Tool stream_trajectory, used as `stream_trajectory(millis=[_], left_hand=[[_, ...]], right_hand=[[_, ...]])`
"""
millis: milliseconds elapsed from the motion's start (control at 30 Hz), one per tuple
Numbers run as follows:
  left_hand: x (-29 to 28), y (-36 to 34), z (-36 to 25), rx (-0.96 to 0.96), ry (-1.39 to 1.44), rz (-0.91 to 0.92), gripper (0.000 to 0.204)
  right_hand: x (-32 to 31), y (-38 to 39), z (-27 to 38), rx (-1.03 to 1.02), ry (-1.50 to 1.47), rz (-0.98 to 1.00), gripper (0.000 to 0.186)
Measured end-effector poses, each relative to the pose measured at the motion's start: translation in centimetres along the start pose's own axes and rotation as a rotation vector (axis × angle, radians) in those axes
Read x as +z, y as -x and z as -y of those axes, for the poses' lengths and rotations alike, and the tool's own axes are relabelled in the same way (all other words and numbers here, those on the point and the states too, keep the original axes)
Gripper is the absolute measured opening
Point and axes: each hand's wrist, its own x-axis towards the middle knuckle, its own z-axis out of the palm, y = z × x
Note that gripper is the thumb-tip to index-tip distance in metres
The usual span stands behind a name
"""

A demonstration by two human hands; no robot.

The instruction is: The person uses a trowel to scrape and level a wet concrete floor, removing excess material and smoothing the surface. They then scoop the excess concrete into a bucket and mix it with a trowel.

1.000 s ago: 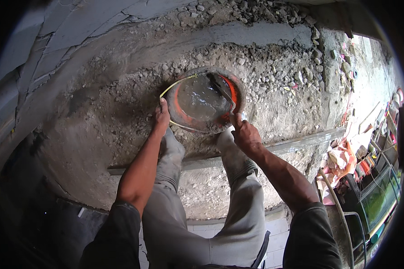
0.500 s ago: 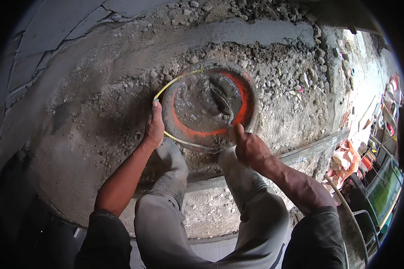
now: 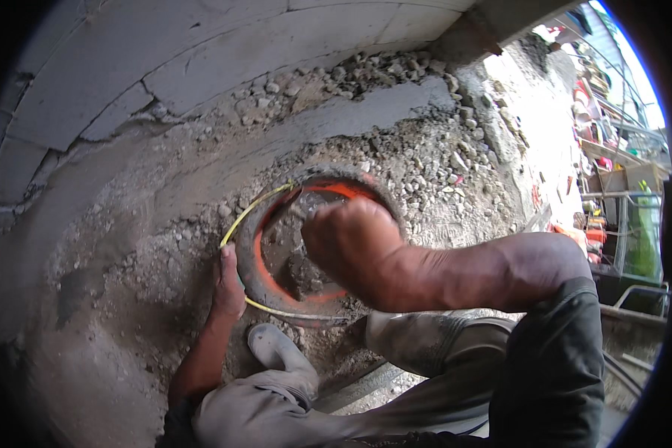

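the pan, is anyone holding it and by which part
The left hand grips the pan by its left rim. The right hand is over the pan's middle, close to the camera; whether it holds anything cannot be told.

The right hand point(image 3: 347, 243) has been lifted off the near right rim of the round orange pan with the yellow edge point(image 3: 265, 287) and raised above its middle, hiding much of it. The view has been brought closer to the pan and gravel.
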Motion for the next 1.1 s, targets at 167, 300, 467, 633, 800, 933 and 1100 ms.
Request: stream_trajectory(millis=[167, 300, 467, 633, 800, 933, 1100], left_hand=[[-1.7, -0.8, 2.6, 0.140, -0.140, -0.041, 0.055], [-1.9, -1.5, 0.9, 0.009, 0.091, 0.271, 0.061], [-3.6, -1.4, -0.8, 0.077, -0.065, 0.167, 0.065], [0.3, -0.1, -0.9, 0.117, -0.305, 0.125, 0.066], [2.9, 1.1, -1.1, 0.109, -0.452, -0.032, 0.063], [2.4, 0.5, -0.5, 0.345, -0.442, -0.089, 0.047], [5.4, 0.4, -1.7, 0.147, -0.475, -0.068, 0.063]], right_hand=[[5.5, 6.6, 3.5, 0.113, -0.336, -0.138, 0.022], [3.0, 10.6, 2.4, 0.176, -0.611, 0.114, 0.018], [2.0, 12.9, 0.7, 0.253, -0.596, -0.044, 0.022], [5.6, 9.6, -0.3, 0.417, -0.608, 0.311, 0.022], [10.7, 6.9, 1.6, 0.403, -0.888, 0.337, 0.029], [9.4, 9.7, 2.2, 0.416, -1.031, 0.425, 0.037], [11.0, 8.6, 1.9, 0.280, -1.099, 0.267, 0.041]])
